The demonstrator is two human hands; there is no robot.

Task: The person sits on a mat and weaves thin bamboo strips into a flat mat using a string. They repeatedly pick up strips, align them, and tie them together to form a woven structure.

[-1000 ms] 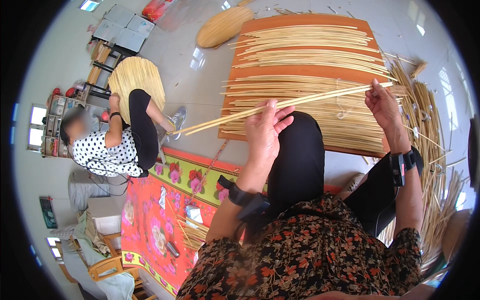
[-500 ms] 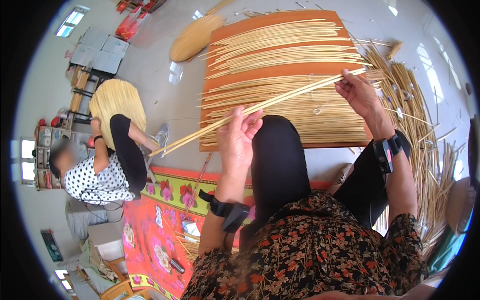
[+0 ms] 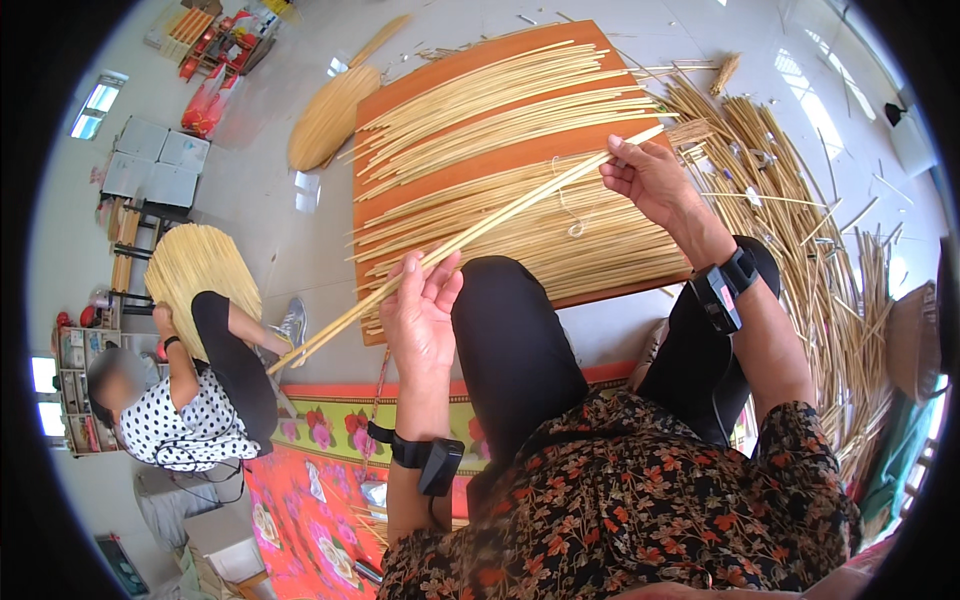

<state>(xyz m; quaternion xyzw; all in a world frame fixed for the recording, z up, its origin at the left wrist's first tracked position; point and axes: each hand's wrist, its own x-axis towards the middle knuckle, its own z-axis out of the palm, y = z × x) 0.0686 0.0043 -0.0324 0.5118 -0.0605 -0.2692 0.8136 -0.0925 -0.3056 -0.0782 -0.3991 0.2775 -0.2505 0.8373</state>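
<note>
Both my hands hold a few long, pale straw-coloured stalks (image 3: 510, 212) in a slanting line above my knees. My left hand (image 3: 420, 310), palm up, pinches them between thumb and fingers left of the middle. At their upper right end my right hand (image 3: 650, 183) grips them with thumb and bent fingers. The far left ends stick out free past my left hand. Beneath lies an orange-brown board (image 3: 520, 152), covered with several rows of similar stalks (image 3: 530, 75). A loop of thin pale thread (image 3: 575, 228) rests on the nearest row.
More loose stalks (image 3: 790, 190) are heaped on the floor at right. A fan-shaped straw piece (image 3: 333, 115) lies beyond the board's left edge. At left a person (image 3: 190, 415) sits holding a rounded straw panel (image 3: 205, 280). A red flowered mat (image 3: 290, 500) spreads at lower left.
The whole view has turned, shifting the board and my hands leftward in the picture. Both hands keep their hold on the stalks, which slant slightly more steeply.
</note>
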